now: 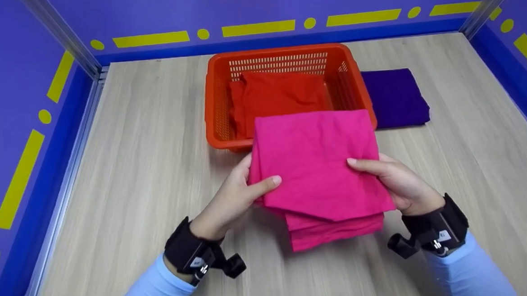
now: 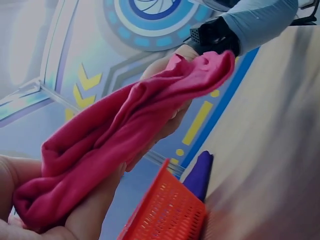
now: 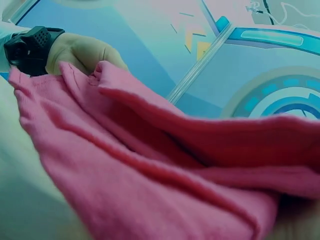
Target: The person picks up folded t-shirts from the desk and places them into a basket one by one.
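A folded pink cloth [image 1: 318, 163] is held up off the table between both hands, its layers hanging unevenly at the lower edge. The left hand [image 1: 236, 196] grips its left side, thumb on top and fingers underneath. On the opposite side the right hand [image 1: 403, 181] pinches it the same way, thumb lying over the top layer. The cloth's far edge overlaps the front rim of an orange plastic basket [image 1: 211, 101] in the head view. Inside the basket lies a folded red cloth [image 1: 283, 93]. Both wrist views show the pink cloth [image 2: 115, 135] edge-on with its stacked folds.
A folded purple cloth [image 1: 396, 98] lies on the table just right of the basket. The light wooden table [image 1: 154, 126] is bounded by blue panels [image 1: 256, 13] with yellow marks at the back and sides. Each wrist wears a black camera strap.
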The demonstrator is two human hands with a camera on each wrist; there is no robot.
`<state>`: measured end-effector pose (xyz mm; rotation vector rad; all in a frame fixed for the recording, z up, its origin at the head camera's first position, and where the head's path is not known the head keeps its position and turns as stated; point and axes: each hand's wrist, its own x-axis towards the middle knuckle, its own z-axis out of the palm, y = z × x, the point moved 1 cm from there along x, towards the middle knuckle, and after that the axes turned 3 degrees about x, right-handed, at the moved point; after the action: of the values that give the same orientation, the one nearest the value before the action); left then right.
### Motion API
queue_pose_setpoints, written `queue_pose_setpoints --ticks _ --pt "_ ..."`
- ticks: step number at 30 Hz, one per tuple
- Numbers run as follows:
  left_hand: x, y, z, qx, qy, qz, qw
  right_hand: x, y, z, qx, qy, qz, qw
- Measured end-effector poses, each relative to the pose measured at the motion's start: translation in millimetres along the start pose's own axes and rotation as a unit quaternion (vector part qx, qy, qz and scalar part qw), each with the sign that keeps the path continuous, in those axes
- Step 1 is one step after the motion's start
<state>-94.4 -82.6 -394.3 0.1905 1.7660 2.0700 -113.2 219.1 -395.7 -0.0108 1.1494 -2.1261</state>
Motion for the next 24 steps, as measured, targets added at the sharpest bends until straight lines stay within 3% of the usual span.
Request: queue_pose_setpoints --ticks 5,12,19,24 --pt "9.5 9.0 -4.9 -0.037 0.039 0.015 0.9984 11.8 -9.3 -2.8 0.032 -0.037 -0.026 0.9985" --pt "27.9 19.8 -11.1 -0.064 0.087 0.046 0.9931 22.5 -20.8 -0.4 -0.004 0.008 -0.056 0.9984" --pt "46.8 24.7 -14.1 -0.119 0.123 0.051 0.9839 37.5 -35.9 -0.7 0.007 0.0 -0.08 0.9967" --pt "55.0 29.9 -15.0 -0.123 0.142 0.059 0.9804 51.0 -47.4 -0.5 0.013 0.002 -0.081 0.9966"
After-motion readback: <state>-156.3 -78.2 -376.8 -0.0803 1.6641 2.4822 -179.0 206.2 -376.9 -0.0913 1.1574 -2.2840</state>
